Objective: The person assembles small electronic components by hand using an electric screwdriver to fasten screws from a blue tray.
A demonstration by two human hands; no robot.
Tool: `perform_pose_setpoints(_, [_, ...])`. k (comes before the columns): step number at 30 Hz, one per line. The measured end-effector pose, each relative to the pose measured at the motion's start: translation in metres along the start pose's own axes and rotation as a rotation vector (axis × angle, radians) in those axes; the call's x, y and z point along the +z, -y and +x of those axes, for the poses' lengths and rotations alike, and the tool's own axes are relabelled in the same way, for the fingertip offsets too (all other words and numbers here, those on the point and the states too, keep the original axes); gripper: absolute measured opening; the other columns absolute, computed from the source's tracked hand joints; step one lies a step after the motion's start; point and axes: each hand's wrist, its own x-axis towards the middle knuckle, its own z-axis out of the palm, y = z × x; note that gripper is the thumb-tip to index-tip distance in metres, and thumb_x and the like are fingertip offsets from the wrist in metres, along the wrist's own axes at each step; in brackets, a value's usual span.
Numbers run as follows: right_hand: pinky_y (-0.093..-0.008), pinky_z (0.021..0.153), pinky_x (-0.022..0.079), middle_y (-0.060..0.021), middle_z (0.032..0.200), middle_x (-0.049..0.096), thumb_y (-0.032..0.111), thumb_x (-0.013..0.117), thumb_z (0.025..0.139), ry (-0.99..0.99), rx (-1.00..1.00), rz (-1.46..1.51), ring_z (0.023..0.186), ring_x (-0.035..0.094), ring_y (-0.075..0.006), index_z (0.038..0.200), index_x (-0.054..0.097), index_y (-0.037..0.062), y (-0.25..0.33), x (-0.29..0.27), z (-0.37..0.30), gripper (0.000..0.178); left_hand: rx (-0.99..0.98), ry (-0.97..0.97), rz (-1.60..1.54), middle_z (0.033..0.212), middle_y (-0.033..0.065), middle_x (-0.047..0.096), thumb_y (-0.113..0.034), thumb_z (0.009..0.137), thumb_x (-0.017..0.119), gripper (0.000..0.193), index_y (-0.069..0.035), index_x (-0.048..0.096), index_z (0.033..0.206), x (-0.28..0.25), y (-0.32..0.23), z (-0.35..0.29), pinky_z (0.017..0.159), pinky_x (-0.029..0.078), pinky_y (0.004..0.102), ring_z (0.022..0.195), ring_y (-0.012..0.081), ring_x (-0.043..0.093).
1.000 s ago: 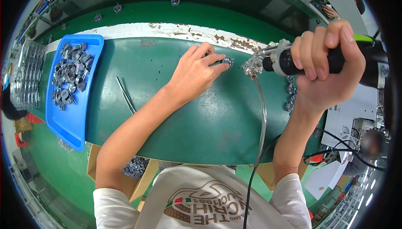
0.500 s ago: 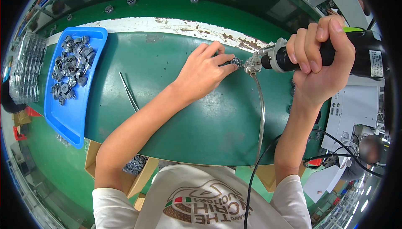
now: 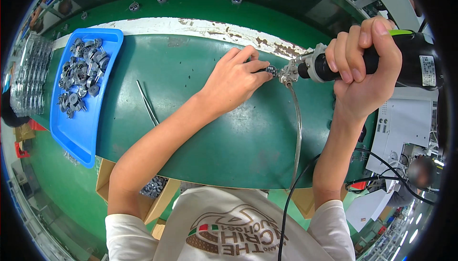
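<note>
My right hand (image 3: 365, 67) is wrapped around a black powered screwdriver (image 3: 414, 63) lying nearly level, its nose pointing left. A metal screw-feed head (image 3: 289, 72) sits on that nose, with a clear hose (image 3: 298, 122) running from it toward me. Between thumb and fingers, my left hand (image 3: 238, 77) pinches a small dark grey round part (image 3: 271, 70) right at the tip of the feed head. The fingers hide much of this part, and whether the tip touches it I cannot tell.
A blue tray (image 3: 76, 137) of grey motor-like parts stands at the left, beside stacked clear plastic trays (image 3: 31, 77). Tweezers (image 3: 147, 102) lie on the green table (image 3: 229, 151). Beyond the white ledge, a green conveyor (image 3: 191, 8) carries spaced parts. Black cable (image 3: 296, 184) hangs near my right arm.
Parts on the conveyor have shifted to the right. Both hands stay nearly in place, with the round part still held at the screwdriver's tip.
</note>
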Motion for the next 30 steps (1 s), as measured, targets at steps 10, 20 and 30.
perform_pose_setpoints(10, [-0.0262, 0.046, 0.032, 0.0025, 0.047, 0.031, 0.024, 0.047, 0.103, -0.095, 0.027, 0.001, 0.040, 0.026, -0.0075, 0.075, 0.041, 0.0099, -0.005, 0.006, 0.001, 0.032, -0.016, 0.037, -0.033, 0.106, -0.0042, 0.075, -0.015, 0.078, 0.081, 0.015, -0.012, 0.081, 0.093, 0.001, 0.000, 0.003, 0.081, 0.050, 0.0331, 0.098, 0.0180, 0.060])
perform_pose_setpoints(20, [-0.0265, 0.051, 0.036, 0.0029, 0.052, 0.037, 0.026, 0.034, 0.106, 0.183, -0.234, 0.249, 0.044, 0.033, -0.0096, 0.094, 0.046, 0.0062, 0.052, -0.036, -0.008, 0.025, -0.008, 0.051, 0.078, 0.108, -0.0014, 0.076, -0.010, 0.077, 0.079, 0.018, -0.012, 0.080, 0.095, -0.031, 0.006, 0.005, 0.087, 0.052, 0.0353, 0.101, 0.0220, 0.062])
perform_pose_setpoints(30, [-0.0273, 0.048, 0.034, 0.0014, 0.049, 0.033, 0.027, 0.040, 0.105, 0.021, -0.155, 0.166, 0.040, 0.028, -0.0095, 0.087, 0.046, 0.0062, 0.065, -0.040, -0.008, 0.028, -0.633, -0.190, 0.609, 0.118, 0.0074, 0.076, -0.007, 0.087, 0.073, 0.017, -0.008, 0.080, 0.103, -0.230, 0.073, -0.089, 0.098, 0.051, 0.0397, 0.108, 0.0299, 0.064])
